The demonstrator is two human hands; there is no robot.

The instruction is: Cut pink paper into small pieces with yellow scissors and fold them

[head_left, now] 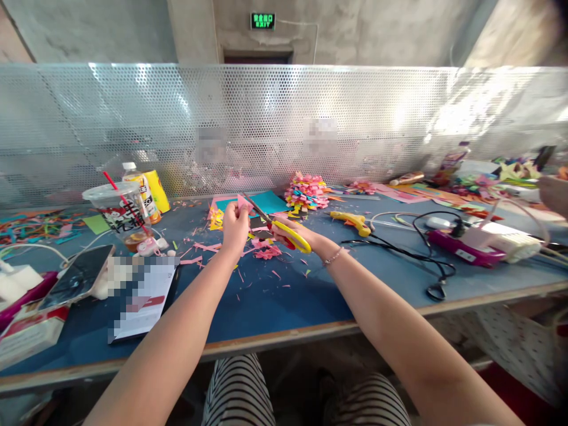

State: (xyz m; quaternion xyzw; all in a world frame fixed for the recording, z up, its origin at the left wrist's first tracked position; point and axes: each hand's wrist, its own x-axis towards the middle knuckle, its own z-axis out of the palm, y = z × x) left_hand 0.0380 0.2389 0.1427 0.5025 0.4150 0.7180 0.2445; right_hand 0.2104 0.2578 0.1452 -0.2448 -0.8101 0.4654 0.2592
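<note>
My left hand (236, 223) pinches a small piece of pink paper (244, 204) above the blue table. In my right hand (293, 232) is a pair of scissors (298, 239) with yellow and red handles, its blades pointing up and left beside the pink paper. I cannot tell whether the blades touch the paper. Behind the hands lie sheets of teal paper (268, 203) and pink paper. A bundle of pink, yellow and blue paper strips (306, 190) stands just right of them. Pink scraps (267, 251) are scattered below the hands.
A plastic cup (116, 216) with a red straw, a bottle (130, 171) and a tablet (144, 302) stand or lie at left. At right are a yellow glue gun (352, 223), black cables (412, 254) and a purple power strip (465, 248). A perforated metal screen (266, 118) rises behind.
</note>
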